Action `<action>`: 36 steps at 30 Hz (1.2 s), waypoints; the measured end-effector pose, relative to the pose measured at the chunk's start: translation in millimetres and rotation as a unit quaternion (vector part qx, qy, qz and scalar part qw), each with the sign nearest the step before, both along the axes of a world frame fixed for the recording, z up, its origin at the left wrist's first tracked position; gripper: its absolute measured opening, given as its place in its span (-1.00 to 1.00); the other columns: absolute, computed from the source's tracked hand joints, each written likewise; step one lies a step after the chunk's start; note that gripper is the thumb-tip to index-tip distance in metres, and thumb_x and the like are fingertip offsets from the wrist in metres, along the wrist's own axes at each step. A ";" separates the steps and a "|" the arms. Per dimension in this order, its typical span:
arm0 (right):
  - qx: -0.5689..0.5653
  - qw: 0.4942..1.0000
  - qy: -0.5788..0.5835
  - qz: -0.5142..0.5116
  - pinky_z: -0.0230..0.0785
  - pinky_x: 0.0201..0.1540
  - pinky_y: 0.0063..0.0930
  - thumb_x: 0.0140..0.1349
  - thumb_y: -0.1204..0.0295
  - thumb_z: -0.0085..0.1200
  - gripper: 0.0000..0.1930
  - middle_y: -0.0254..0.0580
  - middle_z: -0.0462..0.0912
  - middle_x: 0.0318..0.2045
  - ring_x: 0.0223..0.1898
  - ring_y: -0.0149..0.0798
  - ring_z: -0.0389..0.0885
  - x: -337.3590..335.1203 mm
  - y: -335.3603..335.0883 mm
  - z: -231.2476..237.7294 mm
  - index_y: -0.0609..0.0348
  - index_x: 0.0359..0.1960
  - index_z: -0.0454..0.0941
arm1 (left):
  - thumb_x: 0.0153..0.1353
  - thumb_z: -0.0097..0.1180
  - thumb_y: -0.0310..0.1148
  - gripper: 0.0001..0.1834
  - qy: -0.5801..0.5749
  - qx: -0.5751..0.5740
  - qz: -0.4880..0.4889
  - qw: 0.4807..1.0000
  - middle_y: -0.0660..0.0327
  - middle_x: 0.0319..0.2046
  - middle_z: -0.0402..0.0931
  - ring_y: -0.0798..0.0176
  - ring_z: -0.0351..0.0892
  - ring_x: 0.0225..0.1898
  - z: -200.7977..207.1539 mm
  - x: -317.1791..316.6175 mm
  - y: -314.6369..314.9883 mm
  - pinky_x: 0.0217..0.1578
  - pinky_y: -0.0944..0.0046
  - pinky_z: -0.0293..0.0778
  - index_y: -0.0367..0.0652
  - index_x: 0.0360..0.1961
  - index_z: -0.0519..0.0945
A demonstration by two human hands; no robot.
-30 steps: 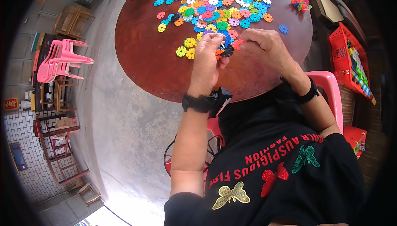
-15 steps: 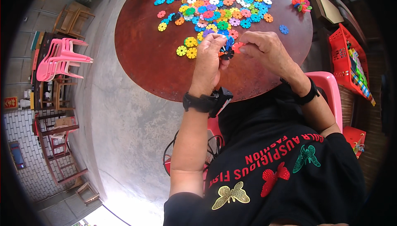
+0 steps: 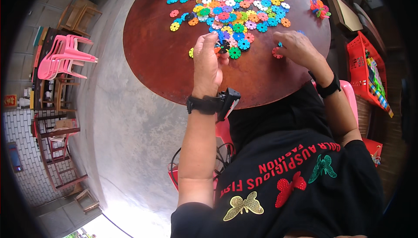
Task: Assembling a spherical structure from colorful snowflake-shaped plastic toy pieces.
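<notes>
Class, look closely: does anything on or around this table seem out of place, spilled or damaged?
Nothing stands out. The notched discs lie loosely spread on the table, and the stacked pink chairs only look tipped, probably because the fisheye view bends edges.

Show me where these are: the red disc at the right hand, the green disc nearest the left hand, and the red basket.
Red disc (image 3: 277,53): head view, on its exposed flat face.
Green disc (image 3: 235,54): head view, middle of its flat face.
Red basket (image 3: 358,60): head view, on its side wall.
</notes>
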State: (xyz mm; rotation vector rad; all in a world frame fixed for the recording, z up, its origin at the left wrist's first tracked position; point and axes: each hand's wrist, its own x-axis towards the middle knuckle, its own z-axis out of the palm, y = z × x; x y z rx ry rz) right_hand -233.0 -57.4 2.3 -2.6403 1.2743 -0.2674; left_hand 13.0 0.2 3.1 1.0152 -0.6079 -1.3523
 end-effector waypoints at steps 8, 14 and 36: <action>-0.035 0.998 -0.042 0.036 0.46 -0.22 -0.18 0.08 0.43 0.12 -0.74 -0.06 0.50 -0.24 -0.20 0.02 0.57 67.2 -7.4 1.3 0.06 -0.15 0.51 | 0.31 -0.07 0.00 -0.62 0.023 0.004 0.006 1.000 0.06 -0.44 0.57 0.32 0.40 -0.63 0.6 3.2 1.0 -0.60 0.31 0.31 -0.13 -0.24 0.41; -0.033 0.998 -0.034 0.029 0.44 -0.22 -0.12 0.01 0.54 0.05 -0.73 -0.03 0.50 -0.26 -0.20 0.07 0.56 70.1 -2.4 -10.2 0.13 -0.18 0.46 | 0.32 -0.23 0.18 -0.45 0.000 -0.002 -0.002 1.000 0.07 -0.44 0.57 0.32 0.38 -0.64 4.4 0.2 1.2 -0.60 0.31 0.31 -0.16 -0.24 0.43; -0.045 0.980 -0.191 0.034 0.37 -0.30 -0.23 -0.01 0.54 0.08 -0.83 -0.06 0.54 -0.45 -0.35 0.02 0.52 34.6 25.5 2.3 0.22 -0.33 0.49 | 0.29 0.03 -0.23 -0.84 0.009 -0.006 -0.087 0.996 0.14 -0.43 0.59 0.41 0.39 -0.65 0.7 -4.1 0.4 -0.64 0.39 0.27 -0.09 -0.30 0.46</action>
